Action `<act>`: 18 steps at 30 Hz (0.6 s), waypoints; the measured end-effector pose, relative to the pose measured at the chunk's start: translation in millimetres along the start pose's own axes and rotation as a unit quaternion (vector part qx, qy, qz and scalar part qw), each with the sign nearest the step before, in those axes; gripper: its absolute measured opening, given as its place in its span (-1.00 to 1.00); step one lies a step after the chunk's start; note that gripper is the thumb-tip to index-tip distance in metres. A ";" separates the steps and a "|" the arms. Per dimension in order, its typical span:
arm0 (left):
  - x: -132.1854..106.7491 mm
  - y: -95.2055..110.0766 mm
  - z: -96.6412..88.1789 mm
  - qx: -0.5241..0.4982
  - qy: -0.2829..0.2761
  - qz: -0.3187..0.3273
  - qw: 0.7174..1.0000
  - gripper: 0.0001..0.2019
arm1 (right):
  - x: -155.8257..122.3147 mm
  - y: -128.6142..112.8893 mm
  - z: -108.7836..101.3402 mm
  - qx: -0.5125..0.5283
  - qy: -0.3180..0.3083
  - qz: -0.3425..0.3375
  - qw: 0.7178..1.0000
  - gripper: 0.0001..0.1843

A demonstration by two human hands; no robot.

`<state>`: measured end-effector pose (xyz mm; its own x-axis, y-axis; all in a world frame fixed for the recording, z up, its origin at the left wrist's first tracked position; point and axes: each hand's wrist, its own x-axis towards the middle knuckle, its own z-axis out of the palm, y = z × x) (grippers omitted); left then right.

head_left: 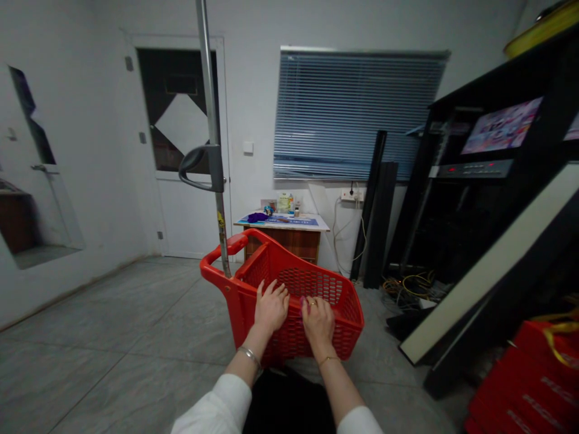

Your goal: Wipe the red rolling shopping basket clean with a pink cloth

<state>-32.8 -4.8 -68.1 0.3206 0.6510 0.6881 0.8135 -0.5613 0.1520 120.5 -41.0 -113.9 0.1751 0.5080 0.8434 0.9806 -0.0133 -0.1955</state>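
A red plastic shopping cart (298, 274) with slotted mesh walls stands sideways in front of me, its handle (235, 243) to the left. My left hand (271, 306) lies over the near rim, fingers bent across it and thumb a little apart. Further right along that rim, my right hand (319, 322) is closed over the edge; a small pink-purple patch shows at its fingertips, too small to make out. A metal pole (208, 90) with a dark grey loop grip (203, 169) rises at the cart's handle end. The cart's floor is mostly hidden.
Behind the cart is a small table (316, 224) with bottles and a purple cloth (257, 217). On the right stand a black equipment rack (474, 187), loose cables (418, 286), a leaning pale board (497, 259) and red boxes (520, 380). A white door (190, 223) is at the back left.
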 end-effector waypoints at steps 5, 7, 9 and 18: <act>-0.5 -5.2 -1.6 -0.001 -0.008 0.005 1.000 -0.66 | -1.3 4.1 -0.2 0.040 -0.017 -0.043 0.998 -0.69; -0.3 -6.2 -1.4 -0.001 -0.007 0.003 1.000 -0.67 | -6.8 37.5 -4.3 0.040 -0.015 -0.037 0.998 -0.67; 0.1 -6.0 -0.9 0.000 -0.007 0.001 1.000 -0.67 | -12.4 72.7 -8.3 0.027 0.007 -0.001 1.000 -0.62; 2.6 -3.5 2.5 0.001 -0.008 -0.006 1.000 -0.68 | 0.3 21.6 -5.0 -0.025 0.013 0.031 0.999 -0.63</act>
<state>-33.6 0.1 -68.6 0.3188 0.6656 0.6748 0.8185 -0.5523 0.1581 142.1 -45.4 -115.4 0.2373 0.4821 0.8434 0.9709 -0.0874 -0.2232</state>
